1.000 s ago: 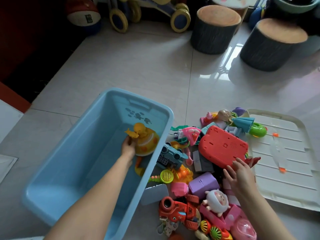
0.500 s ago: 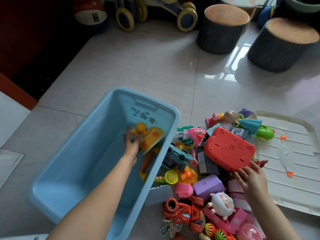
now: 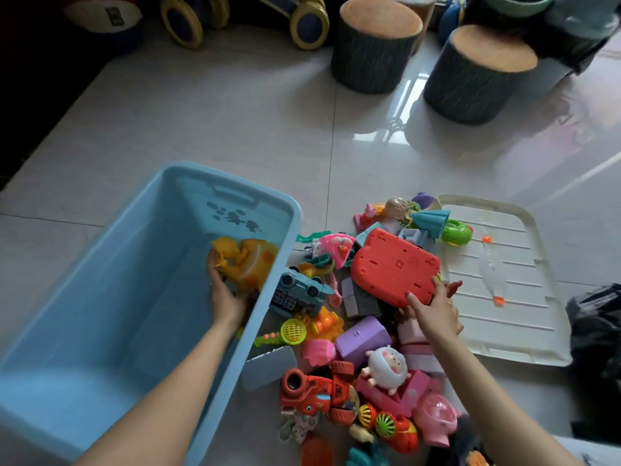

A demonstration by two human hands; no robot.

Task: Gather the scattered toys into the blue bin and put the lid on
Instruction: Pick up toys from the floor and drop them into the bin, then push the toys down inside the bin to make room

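The blue bin [image 3: 100, 250] stands open on the floor at the left. My left hand [image 3: 223, 290] is down inside it, against its right wall, holding a yellow duck toy [image 3: 245, 264]. To the right of the bin lies a heap of toys. On top of it is a red toy tablet [image 3: 393, 267], face down. My right hand [image 3: 435, 311] grips that tablet's near right corner, thumb on top. The white lid [image 3: 524, 264] lies flat on the floor right of the heap, upside down.
In the heap are a blue toy car [image 3: 299, 292], a purple block [image 3: 363, 336], a white pig figure [image 3: 386, 368] and a red truck [image 3: 319, 395]. Two stump-shaped stools [image 3: 376, 42] stand beyond, with a wheeled ride-on toy [image 3: 245, 18]. A dark bag [image 3: 594, 348] is at the right.
My left hand has lowered the yellow duck deeper into the bin, and the duck has tipped over. My right hand has closed on the red tablet's corner.
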